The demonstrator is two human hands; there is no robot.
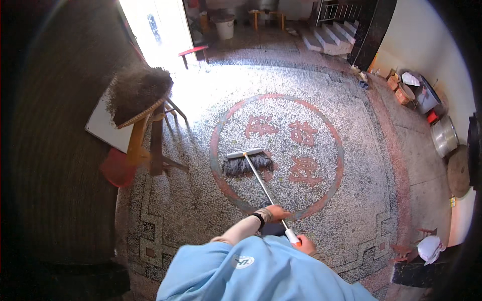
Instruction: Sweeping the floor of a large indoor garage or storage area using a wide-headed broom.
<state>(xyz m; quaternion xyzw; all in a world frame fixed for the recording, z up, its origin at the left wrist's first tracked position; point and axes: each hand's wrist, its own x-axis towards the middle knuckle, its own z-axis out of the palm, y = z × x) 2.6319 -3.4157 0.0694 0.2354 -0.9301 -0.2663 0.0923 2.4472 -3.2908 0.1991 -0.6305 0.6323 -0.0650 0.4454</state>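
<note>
A flat mop with a dark grey fringed head (pixel 247 165) rests on the speckled terrazzo floor (pixel 188 225), inside an inlaid red-and-grey ring that bears large red characters. Its slim metal pole (pixel 260 180) slopes back toward my body. My left hand (pixel 278 213), with a black band at the wrist, is wrapped around the lower part of the pole. Close to my waist, my right hand (pixel 307 244) grips the pole's end by the white handle grip (pixel 291 236) with its orange part. The fingers of both hands are partly hidden.
At left, a woven tray of dried plant matter (pixel 141 96) sits on wooden stools beside a red stool (pixel 118 167). A red bench (pixel 193 50) stands by the bright doorway. Along the right wall are boxes (pixel 403 94), a metal pot (pixel 444 135) and slippers (pixel 363 81). Steps (pixel 331 37) rise behind.
</note>
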